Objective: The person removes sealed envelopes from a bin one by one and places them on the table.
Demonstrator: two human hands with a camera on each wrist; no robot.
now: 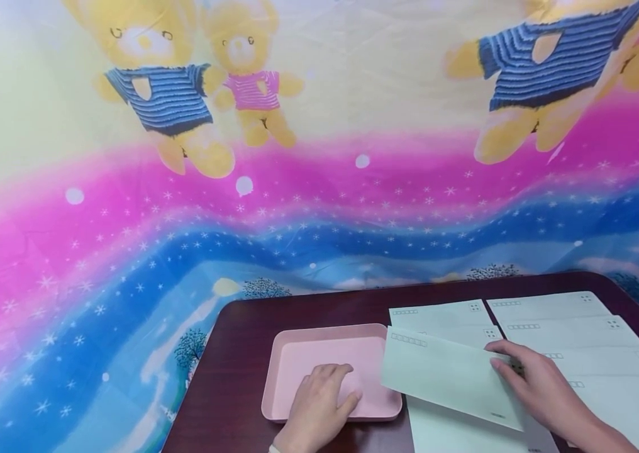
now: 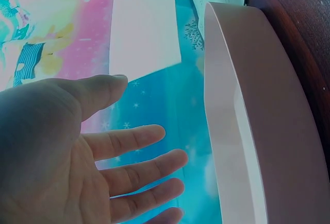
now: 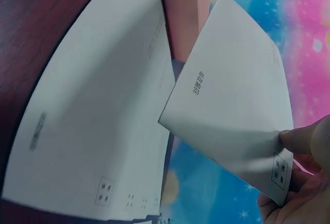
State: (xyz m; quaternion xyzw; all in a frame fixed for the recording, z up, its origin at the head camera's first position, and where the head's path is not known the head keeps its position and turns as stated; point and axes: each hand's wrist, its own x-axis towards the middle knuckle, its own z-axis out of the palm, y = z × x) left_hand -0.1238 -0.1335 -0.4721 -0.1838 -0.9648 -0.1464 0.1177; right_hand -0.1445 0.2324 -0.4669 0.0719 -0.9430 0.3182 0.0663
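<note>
My right hand pinches a pale green envelope near its upper right corner, thumb on the printed face. Its printed side faces up, and its left end overlaps the right rim of the pink tray in the head view. In the right wrist view the thumb lies beside the stamp box of the held envelope. My left hand is over the front of the tray, fingers apart and holding nothing. The left wrist view shows that palm with its fingers extended beside the tray wall.
Overlapping envelopes lie in a column at the right of the dark table. Another column of envelopes lies between it and the tray, partly under the held one. A patterned cloth with bears hangs behind the table.
</note>
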